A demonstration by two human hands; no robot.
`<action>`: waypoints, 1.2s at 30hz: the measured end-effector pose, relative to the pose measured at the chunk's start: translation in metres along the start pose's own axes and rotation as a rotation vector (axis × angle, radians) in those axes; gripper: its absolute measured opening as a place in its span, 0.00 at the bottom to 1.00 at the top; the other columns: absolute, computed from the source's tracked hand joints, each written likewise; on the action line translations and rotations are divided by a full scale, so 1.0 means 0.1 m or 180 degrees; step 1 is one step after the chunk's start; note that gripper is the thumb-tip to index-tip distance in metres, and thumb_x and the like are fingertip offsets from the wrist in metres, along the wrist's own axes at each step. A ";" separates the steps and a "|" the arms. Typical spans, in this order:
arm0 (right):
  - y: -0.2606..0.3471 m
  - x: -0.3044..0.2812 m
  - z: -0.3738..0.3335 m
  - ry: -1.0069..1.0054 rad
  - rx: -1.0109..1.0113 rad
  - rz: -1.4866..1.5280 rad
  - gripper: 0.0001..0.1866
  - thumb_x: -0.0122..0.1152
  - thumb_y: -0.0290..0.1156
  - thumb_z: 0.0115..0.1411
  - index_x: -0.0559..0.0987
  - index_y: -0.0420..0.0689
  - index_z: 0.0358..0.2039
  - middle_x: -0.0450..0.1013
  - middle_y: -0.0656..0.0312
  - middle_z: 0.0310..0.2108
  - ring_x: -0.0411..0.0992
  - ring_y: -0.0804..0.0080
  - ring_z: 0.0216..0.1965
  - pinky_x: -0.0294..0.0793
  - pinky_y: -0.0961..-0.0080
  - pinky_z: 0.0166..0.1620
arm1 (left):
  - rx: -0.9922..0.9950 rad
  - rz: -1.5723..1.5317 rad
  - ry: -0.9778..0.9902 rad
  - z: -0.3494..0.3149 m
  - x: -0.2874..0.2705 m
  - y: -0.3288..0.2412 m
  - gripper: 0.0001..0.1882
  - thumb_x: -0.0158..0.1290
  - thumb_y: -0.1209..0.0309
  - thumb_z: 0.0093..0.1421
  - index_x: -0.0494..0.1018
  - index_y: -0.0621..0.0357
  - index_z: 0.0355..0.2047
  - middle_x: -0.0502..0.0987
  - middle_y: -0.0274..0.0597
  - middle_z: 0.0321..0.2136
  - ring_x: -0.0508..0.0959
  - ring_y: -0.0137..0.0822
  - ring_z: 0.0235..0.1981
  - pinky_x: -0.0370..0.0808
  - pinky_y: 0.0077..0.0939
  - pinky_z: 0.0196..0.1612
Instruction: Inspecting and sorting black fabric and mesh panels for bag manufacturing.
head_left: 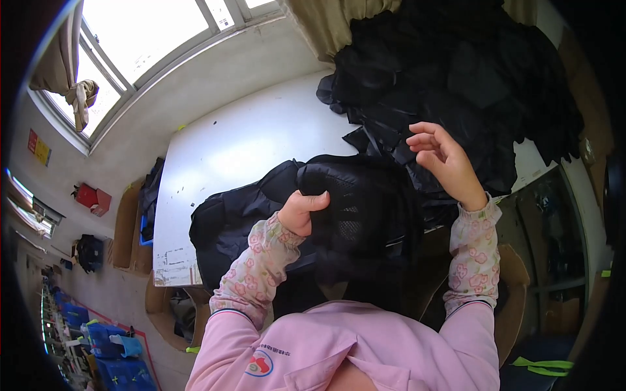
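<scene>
A black padded fabric piece with a mesh panel [350, 228] hangs over the near edge of the table, in front of my chest. My left hand [301, 210] grips its left side. The thumb lies on top and the other fingers are hidden behind the fabric. Further right, my right hand [440, 151] is raised in front of the dark fabric with fingers loosely curled and apart, holding nothing. More black fabric [241, 208] lies flat on the table under and to the left of the piece.
A large heap of black fabric pieces [456, 72] covers the far right of the white table [222, 143]. Cardboard boxes [515, 293] stand below at right, and another [127, 225] at left. A window [150, 39] and curtains are beyond.
</scene>
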State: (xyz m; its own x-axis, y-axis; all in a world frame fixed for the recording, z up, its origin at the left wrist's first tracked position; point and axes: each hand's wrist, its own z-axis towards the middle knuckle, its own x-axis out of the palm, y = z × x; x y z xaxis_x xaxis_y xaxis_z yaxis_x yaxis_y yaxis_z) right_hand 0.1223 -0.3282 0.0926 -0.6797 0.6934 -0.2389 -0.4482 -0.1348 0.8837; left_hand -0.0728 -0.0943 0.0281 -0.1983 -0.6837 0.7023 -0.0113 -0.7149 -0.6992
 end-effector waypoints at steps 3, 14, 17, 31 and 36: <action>0.11 0.39 -0.24 0.1019 -0.0457 -0.0501 0.26 0.66 0.26 0.55 0.72 0.44 0.55 0.74 0.62 0.45 0.72 0.78 0.45 0.71 0.83 0.47 | 0.0114 -0.0574 -0.0083 -0.02 0.02 0.02 0.19 0.50 0.70 0.64 0.71 0.70 0.51 0.76 0.51 0.48 0.77 0.44 0.50 0.73 0.38 0.55; -0.01 -0.38 -0.01 -0.1045 -0.0251 -0.1715 0.23 0.69 0.35 0.50 0.75 0.41 0.46 0.75 0.53 0.40 0.73 0.54 0.44 0.71 0.62 0.49 | 0.0253 -0.0194 0.0068 -0.01 0.06 -0.10 0.20 0.51 0.71 0.61 0.70 0.72 0.51 0.76 0.53 0.49 0.78 0.45 0.49 0.75 0.37 0.52; 0.69 0.45 -0.21 -0.0412 -0.1396 -0.1829 0.22 0.67 0.36 0.53 0.75 0.38 0.45 0.75 0.53 0.36 0.74 0.55 0.40 0.72 0.64 0.46 | 0.0152 0.0114 -0.0379 0.08 0.31 -0.04 0.19 0.52 0.70 0.62 0.70 0.66 0.52 0.77 0.48 0.47 0.78 0.41 0.48 0.76 0.34 0.51; 0.42 0.29 -0.32 0.0684 -0.0302 -0.1508 0.14 0.68 0.29 0.50 0.76 0.38 0.36 0.72 0.54 0.31 0.71 0.53 0.31 0.70 0.68 0.34 | 0.0447 -0.0187 -0.1566 0.24 0.19 -0.26 0.17 0.46 0.61 0.66 0.75 0.64 0.36 0.81 0.45 0.33 0.81 0.39 0.33 0.78 0.32 0.42; 0.48 0.29 -0.27 0.0640 -0.0443 -0.1402 0.13 0.67 0.34 0.54 0.77 0.38 0.34 0.72 0.52 0.24 0.70 0.53 0.24 0.68 0.67 0.29 | 0.0476 0.0271 -0.2186 0.33 0.26 -0.34 0.16 0.45 0.61 0.67 0.74 0.59 0.33 0.79 0.39 0.27 0.79 0.33 0.28 0.76 0.26 0.34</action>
State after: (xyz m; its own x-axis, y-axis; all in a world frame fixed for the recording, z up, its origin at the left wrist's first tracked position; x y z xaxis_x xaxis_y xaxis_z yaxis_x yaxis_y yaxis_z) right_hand 0.0651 -0.3335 0.1165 -0.5010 0.5574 -0.6620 -0.7815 0.0372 0.6227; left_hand -0.0457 -0.0931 0.0743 0.4712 -0.6408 0.6060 0.1213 -0.6335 -0.7642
